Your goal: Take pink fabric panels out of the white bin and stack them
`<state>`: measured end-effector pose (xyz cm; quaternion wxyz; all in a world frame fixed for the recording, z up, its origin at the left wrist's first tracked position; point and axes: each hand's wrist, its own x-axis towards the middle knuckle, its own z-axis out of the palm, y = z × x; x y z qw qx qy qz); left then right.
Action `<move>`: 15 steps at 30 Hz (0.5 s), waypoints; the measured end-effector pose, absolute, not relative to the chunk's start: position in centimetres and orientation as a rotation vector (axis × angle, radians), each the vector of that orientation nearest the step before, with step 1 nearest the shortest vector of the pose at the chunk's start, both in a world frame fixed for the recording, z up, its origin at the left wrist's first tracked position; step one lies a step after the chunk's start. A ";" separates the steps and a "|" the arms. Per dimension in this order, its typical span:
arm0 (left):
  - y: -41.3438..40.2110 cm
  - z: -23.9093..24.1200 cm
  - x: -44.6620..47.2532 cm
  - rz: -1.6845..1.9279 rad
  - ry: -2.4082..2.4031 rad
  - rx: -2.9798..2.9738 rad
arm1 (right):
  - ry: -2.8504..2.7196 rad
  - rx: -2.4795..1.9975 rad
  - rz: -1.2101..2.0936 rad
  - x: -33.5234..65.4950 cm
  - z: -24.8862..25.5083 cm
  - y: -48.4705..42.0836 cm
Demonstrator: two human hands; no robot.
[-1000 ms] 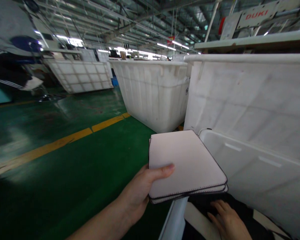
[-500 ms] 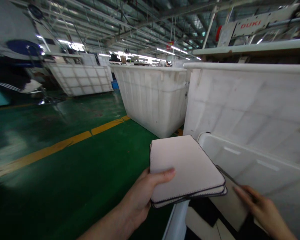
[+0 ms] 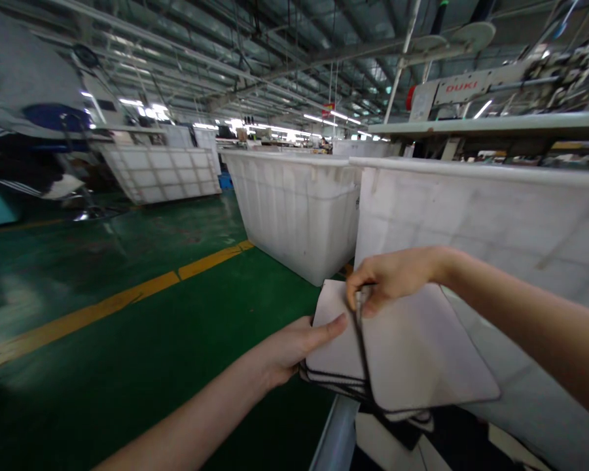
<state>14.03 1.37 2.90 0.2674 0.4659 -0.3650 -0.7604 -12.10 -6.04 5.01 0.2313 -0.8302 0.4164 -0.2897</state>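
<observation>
My left hand (image 3: pixel 294 347) is closed round a stack of white pads (image 3: pixel 328 350) with rounded corners and dark stitched edges, its thumb lying on the top one. From the right, my right hand (image 3: pixel 400 275) pinches the near edge of another white pad (image 3: pixel 427 356), perhaps more than one, tilted and overlapping the stack. Below both hands, loose pads (image 3: pixel 385 438) lie with white and black faces showing in a white container, whose pale rim (image 3: pixel 336 435) shows at the bottom. The right-hand pad hides part of the stack and the container.
Large white plastic bins (image 3: pixel 294 209) stand ahead, with a bigger bin (image 3: pixel 471 209) close on the right. A sewing machine (image 3: pixel 471 85) sits on a table behind it. Green floor (image 3: pixel 177 340) with a yellow line (image 3: pixel 127 297) lies left. A person (image 3: pixel 29 85) is at far left.
My right hand has come up from the container with a pad and brought it against the stack in my left hand. The view has tilted slightly upward.
</observation>
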 end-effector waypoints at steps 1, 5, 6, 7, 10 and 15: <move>1.4 2.9 14.0 -2.059 -0.989 1.241 | 1.064 -2.310 -0.775 -9.2 4.8 -6.1; 1.8 2.5 14.1 -2.078 -0.875 1.251 | 0.692 -2.406 -0.559 -0.1 4.5 -6.1; 1.9 2.4 14.1 -2.074 -0.836 1.278 | 0.723 -2.394 -0.604 0.6 4.6 -5.9; 2.1 2.3 14.1 -2.068 -0.805 1.305 | 0.805 -2.366 -0.722 0.6 4.8 -5.4; 2.4 2.2 14.0 -2.092 -0.761 1.298 | 1.307 -2.090 -1.334 -3.6 4.1 -2.0; 2.7 2.3 13.8 -2.104 -0.726 1.310 | 1.789 -1.582 -0.857 -12.1 -8.4 9.8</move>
